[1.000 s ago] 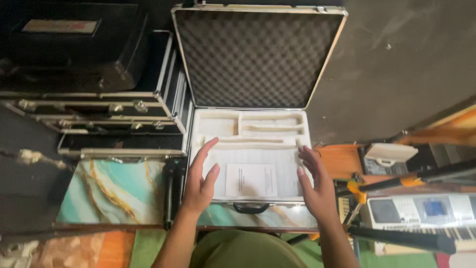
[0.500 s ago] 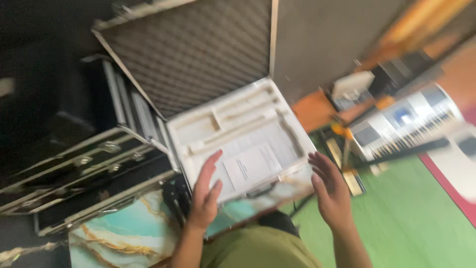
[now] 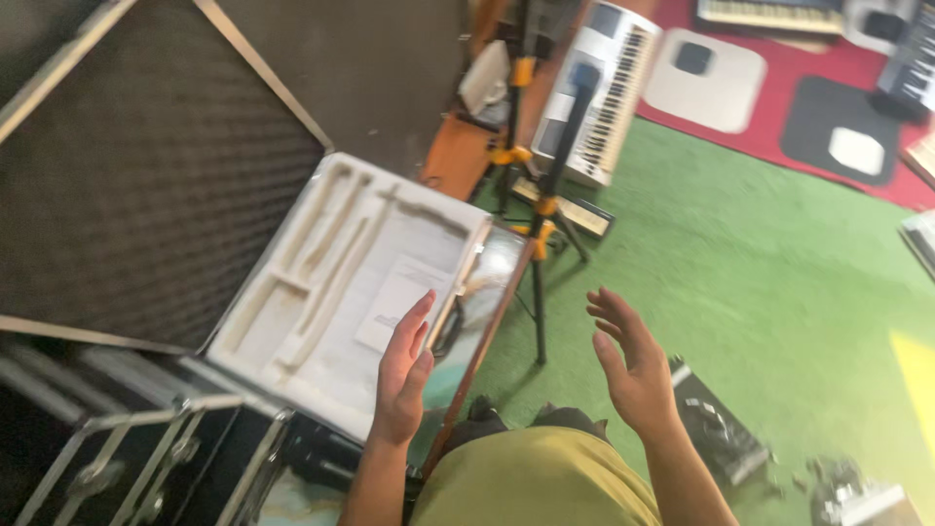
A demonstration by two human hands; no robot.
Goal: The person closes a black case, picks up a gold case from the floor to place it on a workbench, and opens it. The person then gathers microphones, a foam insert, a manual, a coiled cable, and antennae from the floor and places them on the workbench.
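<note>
So both hands are spread and empty, left hand point(image 3: 404, 375) over the open case point(image 3: 355, 292), right hand point(image 3: 628, 365) at 3 o'clock above green carpet point(image 3: 760, 282).

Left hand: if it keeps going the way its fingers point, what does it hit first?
Probably the white foam insert of the open case. The left hand points up over its near edge, close to the paper sheet. Depth is unclear; it may pass above.
</note>
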